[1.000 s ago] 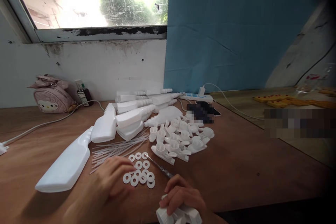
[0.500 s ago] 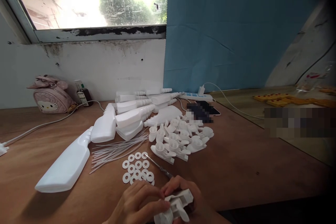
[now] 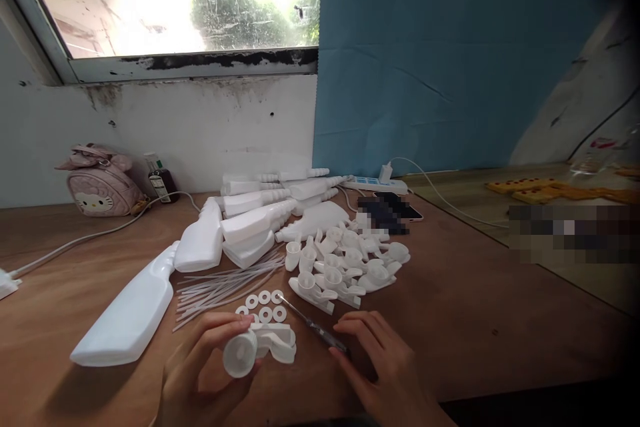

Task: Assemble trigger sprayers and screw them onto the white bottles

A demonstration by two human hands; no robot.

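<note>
At seven o'clock in our view, our left hand (image 3: pixel 195 360) holds a white plastic spray head (image 3: pixel 250 350) between thumb and fingers, round cap facing us. At its twelve o'clock lie flat white rings (image 3: pixel 265 314). At five, our right hand's (image 3: pixel 385 367) fingers stand apart around a dark-handled, thin metal-shafted tool (image 3: pixel 323 335); contact we cannot tell.

1. No word or number can be read.
2. On the pink bag (image 3: pixel 106 185) stands a white cat-face emblem (image 3: pixel 95 203).
3. The dark bottle (image 3: pixel 170 181), just right of the bag, has a pale label (image 3: pixel 159 186), its print too small.
4. Far right of the bag, a clear bottle (image 3: pixel 589 164) carries perhaps a red label (image 3: pixel 603 143), blurred.
</note>
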